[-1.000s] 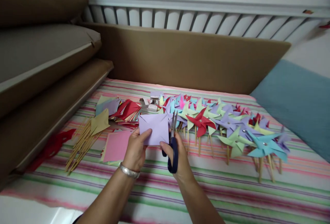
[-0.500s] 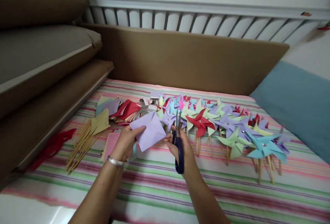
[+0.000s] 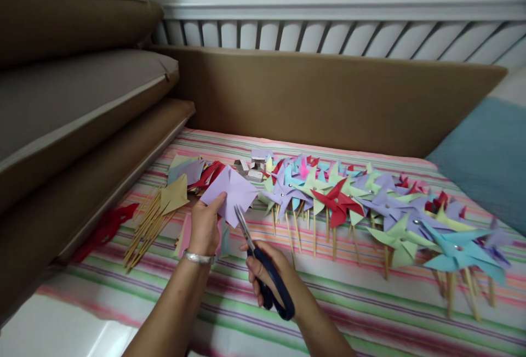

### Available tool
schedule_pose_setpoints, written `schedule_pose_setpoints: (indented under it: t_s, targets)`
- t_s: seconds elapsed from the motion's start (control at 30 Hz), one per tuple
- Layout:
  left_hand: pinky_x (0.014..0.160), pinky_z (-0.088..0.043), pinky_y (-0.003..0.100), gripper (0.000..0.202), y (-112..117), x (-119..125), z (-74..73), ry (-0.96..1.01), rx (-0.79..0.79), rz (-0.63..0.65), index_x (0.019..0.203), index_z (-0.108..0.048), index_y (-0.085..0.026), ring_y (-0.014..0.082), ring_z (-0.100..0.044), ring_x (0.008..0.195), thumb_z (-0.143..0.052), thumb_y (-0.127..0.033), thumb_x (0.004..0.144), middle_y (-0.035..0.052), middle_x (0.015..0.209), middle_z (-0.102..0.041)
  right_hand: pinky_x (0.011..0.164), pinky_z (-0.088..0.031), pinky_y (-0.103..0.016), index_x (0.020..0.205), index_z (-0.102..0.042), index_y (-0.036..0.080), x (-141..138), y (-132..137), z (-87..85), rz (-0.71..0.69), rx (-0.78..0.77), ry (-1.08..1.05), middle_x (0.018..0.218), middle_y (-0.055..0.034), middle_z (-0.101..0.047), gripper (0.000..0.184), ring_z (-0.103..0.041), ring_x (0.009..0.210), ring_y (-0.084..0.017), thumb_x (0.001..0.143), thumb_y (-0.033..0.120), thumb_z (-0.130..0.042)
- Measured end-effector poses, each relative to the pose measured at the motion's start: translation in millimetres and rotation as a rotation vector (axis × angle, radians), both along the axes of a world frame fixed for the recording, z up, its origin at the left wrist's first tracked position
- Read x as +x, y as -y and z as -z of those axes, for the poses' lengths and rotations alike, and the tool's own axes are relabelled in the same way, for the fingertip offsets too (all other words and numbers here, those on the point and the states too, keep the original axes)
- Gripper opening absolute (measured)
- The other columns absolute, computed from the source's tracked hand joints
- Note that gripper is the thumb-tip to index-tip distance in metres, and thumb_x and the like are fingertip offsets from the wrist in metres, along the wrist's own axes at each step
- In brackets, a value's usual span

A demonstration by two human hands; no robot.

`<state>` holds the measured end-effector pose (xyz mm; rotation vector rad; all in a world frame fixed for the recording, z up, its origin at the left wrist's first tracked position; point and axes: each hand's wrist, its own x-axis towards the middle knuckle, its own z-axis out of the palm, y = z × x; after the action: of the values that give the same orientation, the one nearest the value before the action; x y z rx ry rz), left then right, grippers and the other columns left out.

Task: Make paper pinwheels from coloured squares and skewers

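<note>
A square of purple paper [image 3: 235, 188] is pinched by one edge in my left hand [image 3: 206, 225], which wears a silver bracelet at the wrist. My right hand [image 3: 267, 275] grips a pair of scissors [image 3: 269, 276] by its dark blue handles. The blade tips point up and left, at the lower edge of the paper; whether they touch it I cannot tell. Finished paper pinwheels [image 3: 337, 202] on sticks lie in a crowded group to the right of my hands, in purple, green, red and blue.
Wooden sticks [image 3: 143, 229] lie at the left beside a yellow paper sheet [image 3: 175, 193] and a red cloth-like piece [image 3: 107, 233]. Small opened boxes [image 3: 257, 166] stand behind the purple paper. Stacked cushions [image 3: 82, 94] border the left, a brown panel [image 3: 320, 99] the back.
The scissors have swung from pointing straight up to pointing up-left, and their tips are now at the paper. The paper has turned in my left hand. The whole view has shifted slightly.
</note>
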<state>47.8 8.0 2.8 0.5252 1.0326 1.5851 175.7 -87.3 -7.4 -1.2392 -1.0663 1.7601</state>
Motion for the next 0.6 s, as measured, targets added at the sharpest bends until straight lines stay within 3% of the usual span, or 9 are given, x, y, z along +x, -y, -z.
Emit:
schedule_pose_setpoints:
  t_s: [0.33,0.6]
  targets:
    - [0.074,-0.046,0.028,0.034,2.2,1.0,-0.6,-0.006,0.029,0.003,0.088,-0.068,-0.015,0.0168,-0.063,0.079,-0.075,-0.023,0.056,0.0055,0.086,-0.071,0.03,-0.039,-0.016,0.097,-0.05,0.019,3.2,0.4,-4.4,0.005,-0.019,0.022,0.051,0.0078,-0.046,0.053,-0.045,0.035,-0.006,0.064,0.057,-0.064]
    - [0.071,-0.047,0.028,0.028,5.3,4.7,-2.8,-0.033,0.001,0.011,0.08,-0.068,-0.014,0.0167,-0.063,0.074,-0.075,-0.023,0.055,0.0055,0.085,-0.071,0.03,-0.039,-0.016,0.098,-0.05,0.018,5.4,-1.4,0.4,-0.005,-0.018,0.025,0.052,0.0074,-0.048,0.052,-0.045,0.034,-0.006,0.065,0.057,-0.063]
